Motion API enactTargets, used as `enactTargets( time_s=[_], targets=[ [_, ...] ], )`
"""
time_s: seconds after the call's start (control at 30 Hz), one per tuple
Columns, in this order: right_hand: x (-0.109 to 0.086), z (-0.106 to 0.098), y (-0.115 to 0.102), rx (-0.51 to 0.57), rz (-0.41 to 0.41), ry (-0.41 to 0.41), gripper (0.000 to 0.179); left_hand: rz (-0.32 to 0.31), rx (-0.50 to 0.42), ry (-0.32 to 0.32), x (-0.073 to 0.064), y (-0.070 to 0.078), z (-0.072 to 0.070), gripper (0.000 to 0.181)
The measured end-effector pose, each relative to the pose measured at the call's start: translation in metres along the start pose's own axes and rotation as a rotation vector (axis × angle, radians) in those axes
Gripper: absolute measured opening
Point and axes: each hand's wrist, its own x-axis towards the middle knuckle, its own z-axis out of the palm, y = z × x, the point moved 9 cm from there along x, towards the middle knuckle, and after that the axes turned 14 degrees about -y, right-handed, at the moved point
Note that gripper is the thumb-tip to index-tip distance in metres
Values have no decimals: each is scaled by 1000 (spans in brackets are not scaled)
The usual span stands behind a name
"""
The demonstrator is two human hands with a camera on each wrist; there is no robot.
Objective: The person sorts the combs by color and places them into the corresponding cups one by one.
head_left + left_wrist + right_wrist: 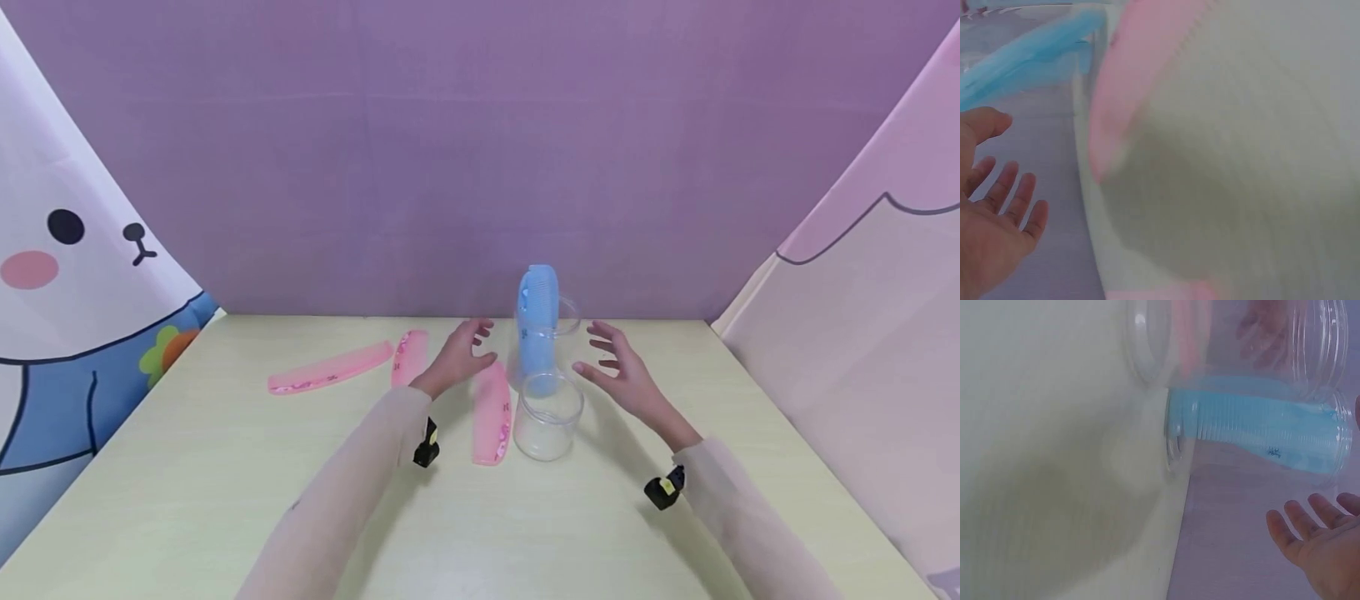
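A blue comb (537, 312) stands upright in the rear clear jar (572, 321); I cannot tell whether it is more than one comb. In front of it is a second clear jar (546, 437) with nothing visible inside. My left hand (459, 357), fingers spread and bent slightly, hovers left of the jars above the pink combs. My right hand (628, 382) is held to the right of the jars, palm toward them, touching nothing. The right wrist view shows the blue comb's teeth (1235, 422) through the clear wall.
One pink comb (492, 421) lies just left of the front jar. Another pink comb (408, 358) lies beyond my left forearm, partly covered by it, and a third pink comb (330, 368) farther left. A purple curtain (450, 183) rises behind the pale table (187, 483).
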Motion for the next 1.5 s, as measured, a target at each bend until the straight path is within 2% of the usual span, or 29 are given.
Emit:
enactTargets(
  time_s=[0.13, 0.27, 0.4, 0.63, 0.83, 0.87, 1.03, 1.1, 1.3, 1.5],
  targets=[
    [-7, 5, -2, 13, -29, -29, 63, -48, 25, -39, -2, -11, 7, 55],
    [-11, 12, 9, 14, -75, -66, 58, -91, 53, -73, -5, -17, 10, 56],
    [-14, 22, 23, 11, -106, -119, 55, -125, 107, -105, -7, -23, 12, 56],
    [-19, 39, 27, 34, -136, -203, 56, -192, 206, -180, -9, -35, 19, 61],
    [-21, 47, 27, 49, -136, -230, 65, -231, 232, -190, -9, -39, 21, 66],
    [-21, 48, 28, 54, -134, -231, 67, -213, 251, -178, -10, -37, 21, 66],
    [-23, 52, 33, 78, -103, -242, 73, -241, 265, -185, -9, -39, 23, 70],
    [-23, 53, 33, 85, -102, -246, 74, -270, 257, -202, -8, -40, 25, 72],
    [-23, 55, 33, 96, -105, -245, 72, -272, 298, -203, -6, -40, 26, 75],
    [-23, 57, 33, 108, -113, -252, 70, -281, 301, -197, -3, -43, 26, 74]
  ],
)
